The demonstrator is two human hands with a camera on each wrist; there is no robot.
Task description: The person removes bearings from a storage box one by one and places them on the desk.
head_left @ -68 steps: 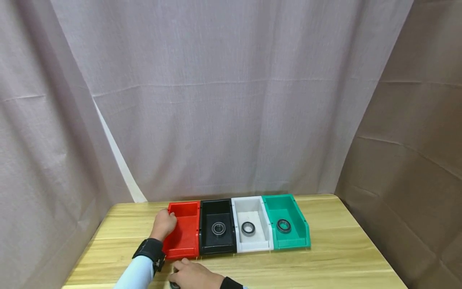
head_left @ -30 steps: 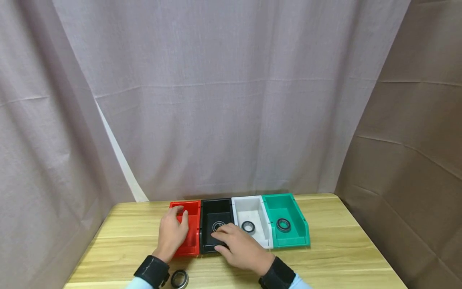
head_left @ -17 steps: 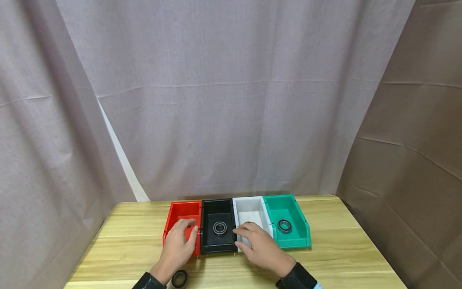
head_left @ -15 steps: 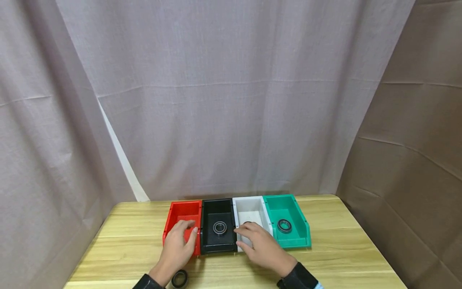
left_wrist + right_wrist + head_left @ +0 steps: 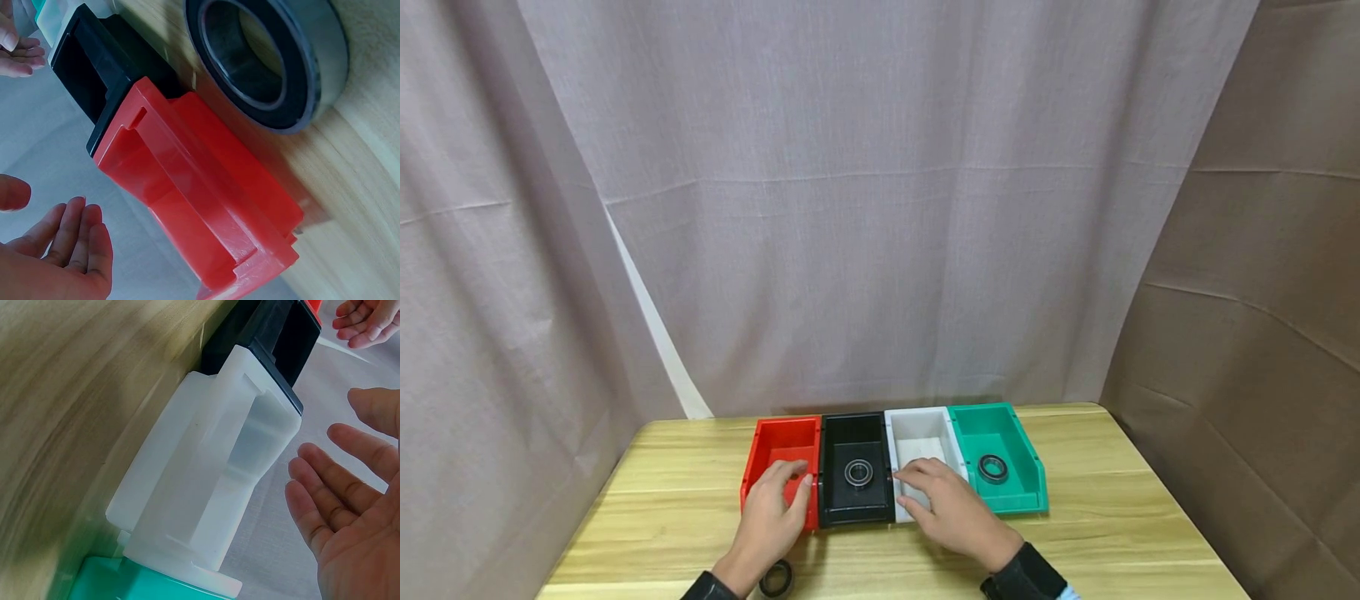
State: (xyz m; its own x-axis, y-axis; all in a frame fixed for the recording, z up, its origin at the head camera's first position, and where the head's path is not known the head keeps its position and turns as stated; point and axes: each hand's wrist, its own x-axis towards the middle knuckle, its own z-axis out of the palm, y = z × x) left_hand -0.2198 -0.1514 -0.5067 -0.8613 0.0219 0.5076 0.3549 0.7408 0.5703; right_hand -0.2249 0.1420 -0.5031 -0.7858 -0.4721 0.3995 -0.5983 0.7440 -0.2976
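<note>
My left hand (image 5: 769,512) hovers over the front of the red bin (image 5: 786,429), fingers relaxed and holding nothing. Over the white bin (image 5: 921,423) is my right hand (image 5: 951,510), also with loose fingers and no object in it. A ball bearing (image 5: 776,577) stands on the table by my left wrist; the left wrist view shows this bearing (image 5: 300,94) large, in front of the red bin (image 5: 206,187). Another bearing (image 5: 858,473) lies in the black bin (image 5: 853,429), and a third bearing (image 5: 992,468) in the green bin (image 5: 981,423). My right hand hides the white bin's front floor.
The bins stand side by side in a row on a wooden table (image 5: 1112,500), near its back edge. A grey curtain (image 5: 880,250) hangs right behind them, and brown cloth (image 5: 1240,350) closes off the right side.
My right hand left the bearing at the table front and moved right, past the black bin to the white one, covering its bearing. My left hand released the red bin's side and moved over its front.
</note>
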